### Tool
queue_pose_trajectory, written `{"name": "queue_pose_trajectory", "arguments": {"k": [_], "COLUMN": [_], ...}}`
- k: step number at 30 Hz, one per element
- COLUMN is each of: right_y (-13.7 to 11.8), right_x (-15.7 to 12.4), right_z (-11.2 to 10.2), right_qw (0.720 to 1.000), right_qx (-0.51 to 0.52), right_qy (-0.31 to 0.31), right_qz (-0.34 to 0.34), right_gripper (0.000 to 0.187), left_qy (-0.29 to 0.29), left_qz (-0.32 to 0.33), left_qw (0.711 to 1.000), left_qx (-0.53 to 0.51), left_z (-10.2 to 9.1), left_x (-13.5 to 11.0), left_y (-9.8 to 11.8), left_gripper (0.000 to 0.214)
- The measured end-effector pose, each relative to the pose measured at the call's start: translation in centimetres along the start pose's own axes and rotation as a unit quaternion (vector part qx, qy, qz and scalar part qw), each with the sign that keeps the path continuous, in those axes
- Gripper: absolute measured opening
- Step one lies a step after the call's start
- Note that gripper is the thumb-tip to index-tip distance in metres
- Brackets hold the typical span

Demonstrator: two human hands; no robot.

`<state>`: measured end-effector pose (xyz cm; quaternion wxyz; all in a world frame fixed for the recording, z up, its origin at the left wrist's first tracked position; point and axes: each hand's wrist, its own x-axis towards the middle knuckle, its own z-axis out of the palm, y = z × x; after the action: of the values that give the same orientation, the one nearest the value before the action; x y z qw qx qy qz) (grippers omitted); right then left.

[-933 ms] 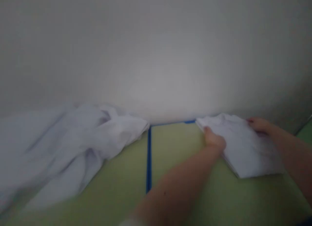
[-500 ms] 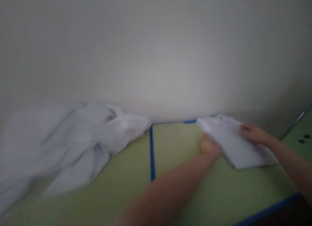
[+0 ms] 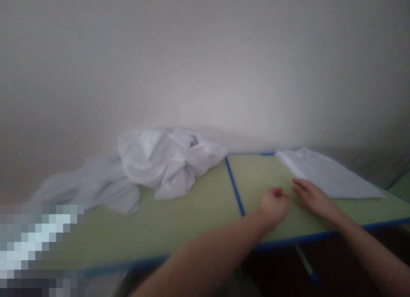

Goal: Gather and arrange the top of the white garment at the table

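A white cloth folded flat [image 3: 333, 175] lies on the right part of the green table, close to the wall. My right hand [image 3: 314, 199] is just in front of its near left edge, fingers stretched out and nothing held. To the left of it, my left hand [image 3: 273, 208] hovers over bare tabletop with its fingers loosely curled and a small gap at the fingertips. Nothing shows in it. A crumpled heap of white cloth [image 3: 160, 158] rests farther left, apart from both hands.
The green tabletop [image 3: 192, 228] has blue edging [image 3: 320, 236] and a blue seam [image 3: 235, 186] across it. A pale wall [image 3: 205, 66] rises directly behind. Below the front edge a table leg [image 3: 304, 260] shows. A pixelated patch hides the lower left corner.
Both hands have let go of the folded cloth and drawn back toward me; it now lies flat. The view has shifted, showing the table's front edge and more of the heap.
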<state>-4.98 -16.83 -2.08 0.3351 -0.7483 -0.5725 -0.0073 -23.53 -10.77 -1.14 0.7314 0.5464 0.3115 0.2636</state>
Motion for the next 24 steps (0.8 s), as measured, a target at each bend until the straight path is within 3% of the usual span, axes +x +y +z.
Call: {"name": "queue_pose_trajectory", "arguments": {"k": [8, 12, 17, 21, 24], "right_y": [-10.1, -14.9, -22.9, -29.4, -33.3], "right_x": [1.4, 3.1, 4.8, 6.1, 8.0], "right_z": [3.9, 6.7, 10.4, 13.0, 14.5], "right_qw": [0.993, 0.988, 0.968, 0.949, 0.951], "right_qx": [0.112, 0.139, 0.225, 0.283, 0.276], "right_qy": [-0.034, -0.056, -0.112, -0.138, -0.137], "right_qz": [-0.011, -0.023, -0.007, -0.020, -0.028], "right_gripper": [0.043, 0.040, 0.040, 0.037, 0.034], "left_qy": [0.053, 0.107, 0.183, 0.240, 0.279], "left_qz": [0.047, 0.084, 0.122, 0.139, 0.138], "left_qw": [0.997, 0.991, 0.975, 0.960, 0.947], "left_qx": [0.011, -0.002, 0.008, 0.028, 0.075], "left_z": [-8.7, -14.7, -22.9, -28.7, -33.0], "left_x": [-4.7, -7.6, -10.9, -13.0, -13.8], "left_y": [5.9, 8.9, 12.4, 14.4, 15.7], "left_gripper": [0.013, 0.012, 0.011, 0.009, 0.010]}}
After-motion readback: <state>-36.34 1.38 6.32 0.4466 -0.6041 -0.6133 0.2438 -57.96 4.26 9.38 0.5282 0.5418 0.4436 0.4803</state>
